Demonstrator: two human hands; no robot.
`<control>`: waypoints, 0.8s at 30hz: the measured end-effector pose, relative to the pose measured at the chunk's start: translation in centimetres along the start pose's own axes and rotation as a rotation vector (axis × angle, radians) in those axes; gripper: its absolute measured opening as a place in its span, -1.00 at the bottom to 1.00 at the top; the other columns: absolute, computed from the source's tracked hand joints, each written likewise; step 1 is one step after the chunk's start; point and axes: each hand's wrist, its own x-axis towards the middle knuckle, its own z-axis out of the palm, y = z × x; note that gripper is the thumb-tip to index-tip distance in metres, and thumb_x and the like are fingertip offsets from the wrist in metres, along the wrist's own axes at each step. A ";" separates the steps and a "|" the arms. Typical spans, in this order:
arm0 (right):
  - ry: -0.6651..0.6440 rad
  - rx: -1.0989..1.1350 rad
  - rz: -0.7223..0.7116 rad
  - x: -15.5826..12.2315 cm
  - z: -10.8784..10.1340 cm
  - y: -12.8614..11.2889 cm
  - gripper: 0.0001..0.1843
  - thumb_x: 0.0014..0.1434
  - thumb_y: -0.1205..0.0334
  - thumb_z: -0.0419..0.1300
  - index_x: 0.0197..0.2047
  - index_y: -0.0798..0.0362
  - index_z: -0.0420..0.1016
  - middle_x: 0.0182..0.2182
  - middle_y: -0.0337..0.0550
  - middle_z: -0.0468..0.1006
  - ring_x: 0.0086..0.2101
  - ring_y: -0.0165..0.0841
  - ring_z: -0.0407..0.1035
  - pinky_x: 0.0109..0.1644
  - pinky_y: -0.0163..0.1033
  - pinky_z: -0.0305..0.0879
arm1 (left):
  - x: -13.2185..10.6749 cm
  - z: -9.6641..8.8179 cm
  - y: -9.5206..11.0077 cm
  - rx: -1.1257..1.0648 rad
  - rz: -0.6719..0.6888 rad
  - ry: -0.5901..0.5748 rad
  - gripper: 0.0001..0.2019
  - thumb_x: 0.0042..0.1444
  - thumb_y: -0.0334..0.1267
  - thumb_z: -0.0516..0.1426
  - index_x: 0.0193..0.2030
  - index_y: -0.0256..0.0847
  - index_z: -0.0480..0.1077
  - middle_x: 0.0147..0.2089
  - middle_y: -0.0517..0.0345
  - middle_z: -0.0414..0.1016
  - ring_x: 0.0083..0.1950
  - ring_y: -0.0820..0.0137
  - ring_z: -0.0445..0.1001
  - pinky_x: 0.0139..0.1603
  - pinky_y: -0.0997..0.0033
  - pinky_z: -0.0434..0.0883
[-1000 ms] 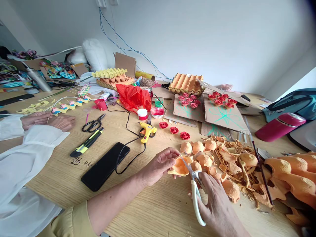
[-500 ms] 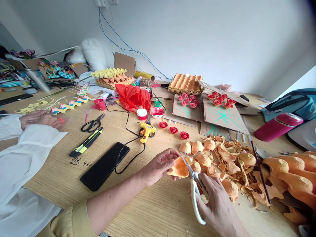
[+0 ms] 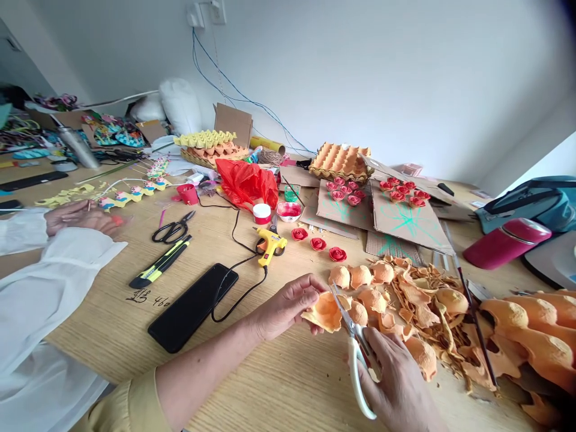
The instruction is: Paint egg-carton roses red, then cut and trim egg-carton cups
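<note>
My left hand [image 3: 292, 309] pinches an orange egg-carton cup [image 3: 324, 312] by its left edge, its hollow side facing up. White-handled scissors [image 3: 355, 354] are in my right hand [image 3: 396, 378], their blades at the right rim of the cup. Just beyond and to the right lie several cut orange egg cups [image 3: 360, 277] and a heap of carton scraps [image 3: 427, 306]. Three red paper roses [image 3: 318, 243] lie in a row on the table behind the cup.
A yellow glue gun [image 3: 270, 245], a phone [image 3: 193, 307], a utility knife [image 3: 161, 264] and black scissors [image 3: 173, 228] lie left of centre. Cardboard sheets [image 3: 407, 225] hold more roses. A large egg tray [image 3: 531, 324] is at right. Another person's hands [image 3: 81, 217] work at left.
The camera view has tilted slightly, so the scene sits a little lower and further right. The cup has turned slightly in my left hand; the scissors stay at its rim.
</note>
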 end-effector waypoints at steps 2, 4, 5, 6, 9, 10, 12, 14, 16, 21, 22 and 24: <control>-0.024 0.014 0.022 -0.1 0.1 0.0 -0.69 0.38 0.07 0.13 -0.38 -0.05 0.18 -0.54 -0.33 0.37 -0.54 -0.40 0.30 -0.42 -0.28 0.26 | 0.0 -0.1 0.0 0.043 -0.015 -0.025 -0.61 0.20 0.06 0.29 -0.11 -0.23 0.37 -0.27 0.13 0.53 -0.36 0.44 0.57 -0.41 0.54 0.50; -0.052 0.037 0.040 -0.1 0.2 0.0 -0.70 0.37 0.04 0.12 -0.37 -0.05 0.22 -0.51 -0.30 0.40 -0.51 -0.38 0.32 -0.40 -0.27 0.29 | -0.1 -0.2 -0.1 0.073 -0.037 -0.055 -0.60 0.19 0.05 0.30 -0.10 -0.23 0.38 -0.24 0.12 0.55 -0.37 0.46 0.57 -0.42 0.54 0.50; -0.063 0.050 0.044 -0.2 0.2 0.0 -0.71 0.37 0.03 0.12 -0.36 -0.05 0.24 -0.50 -0.28 0.41 -0.50 -0.37 0.34 -0.39 -0.26 0.31 | -0.1 -0.2 -0.1 0.078 -0.043 -0.064 -0.61 0.19 0.05 0.30 -0.09 -0.22 0.38 -0.22 0.11 0.56 -0.38 0.46 0.57 -0.42 0.54 0.49; -0.070 0.060 0.048 -0.2 0.2 -0.1 -0.72 0.38 0.03 0.11 -0.35 -0.05 0.25 -0.49 -0.27 0.42 -0.50 -0.36 0.34 -0.39 -0.26 0.32 | -0.1 -0.2 -0.2 0.078 -0.046 -0.070 -0.61 0.19 0.05 0.30 -0.09 -0.22 0.38 -0.22 0.11 0.57 -0.38 0.47 0.57 -0.42 0.54 0.49; -0.068 0.062 0.067 -0.2 0.1 -0.2 -0.70 0.38 0.03 0.11 -0.36 -0.05 0.25 -0.51 -0.27 0.40 -0.50 -0.36 0.34 -0.40 -0.27 0.31 | -0.1 -0.2 -0.3 0.054 -0.057 -0.060 -0.61 0.20 0.05 0.29 -0.11 -0.23 0.38 -0.25 0.12 0.56 -0.39 0.47 0.55 -0.43 0.55 0.49; -0.058 0.056 0.071 -0.2 0.1 -0.3 -0.69 0.38 0.02 0.11 -0.38 -0.05 0.23 -0.53 -0.28 0.39 -0.51 -0.37 0.32 -0.42 -0.27 0.30 | -0.1 -0.2 -0.3 0.041 -0.065 -0.051 -0.61 0.20 0.06 0.29 -0.12 -0.23 0.37 -0.26 0.12 0.55 -0.39 0.47 0.55 -0.44 0.56 0.48; -0.046 0.044 0.075 -0.3 0.0 -0.5 -0.65 0.38 0.01 0.13 -0.41 -0.05 0.20 -0.55 -0.30 0.36 -0.54 -0.38 0.29 -0.45 -0.29 0.27 | 0.0 -0.3 -0.3 0.008 -0.082 -0.032 -0.61 0.19 0.07 0.29 -0.13 -0.23 0.36 -0.28 0.12 0.53 -0.37 0.45 0.54 -0.47 0.57 0.46; -0.045 0.042 0.080 -0.5 0.1 -0.6 -0.63 0.37 0.02 0.14 -0.42 -0.05 0.17 -0.56 -0.32 0.36 -0.55 -0.40 0.28 -0.47 -0.31 0.25 | 0.0 -0.3 -0.3 -0.027 -0.096 -0.022 -0.61 0.19 0.06 0.29 -0.13 -0.22 0.36 -0.27 0.12 0.51 -0.35 0.43 0.54 -0.49 0.58 0.44; -0.052 0.051 0.108 -0.6 0.2 -0.5 -0.63 0.38 0.03 0.13 -0.42 -0.05 0.17 -0.56 -0.32 0.37 -0.55 -0.42 0.28 -0.47 -0.34 0.24 | 0.0 -0.4 -0.2 -0.064 -0.104 -0.032 -0.56 0.17 0.11 0.29 -0.09 -0.23 0.36 -0.25 0.12 0.49 -0.34 0.43 0.53 -0.46 0.56 0.43; -0.028 0.068 0.190 -0.6 0.5 -0.5 -0.61 0.41 0.03 0.09 -0.44 -0.04 0.16 -0.61 -0.35 0.34 -0.59 -0.46 0.24 -0.50 -0.37 0.21 | -0.1 0.0 0.1 -0.035 -0.100 -0.112 -0.22 -0.17 0.07 0.50 0.13 -0.16 0.31 -0.08 0.10 0.49 -0.28 0.47 0.52 -0.27 0.49 0.47; -0.012 0.069 0.194 -0.5 0.4 -0.6 -0.60 0.42 0.03 0.08 -0.45 -0.04 0.15 -0.61 -0.35 0.34 -0.59 -0.46 0.24 -0.50 -0.37 0.20 | -0.1 0.2 0.1 -0.011 -0.085 -0.094 -0.23 -0.17 -0.03 0.52 0.12 -0.14 0.30 -0.07 0.13 0.48 -0.26 0.48 0.52 -0.24 0.49 0.47; 0.022 0.071 0.194 -0.4 0.3 -0.9 -0.58 0.42 0.00 0.06 -0.46 -0.04 0.14 -0.62 -0.35 0.33 -0.59 -0.46 0.23 -0.51 -0.37 0.19 | -0.1 0.6 0.0 0.021 -0.040 -0.036 -0.37 -0.07 -0.17 0.50 0.07 -0.14 0.31 -0.06 0.16 0.46 -0.23 0.49 0.52 -0.21 0.48 0.48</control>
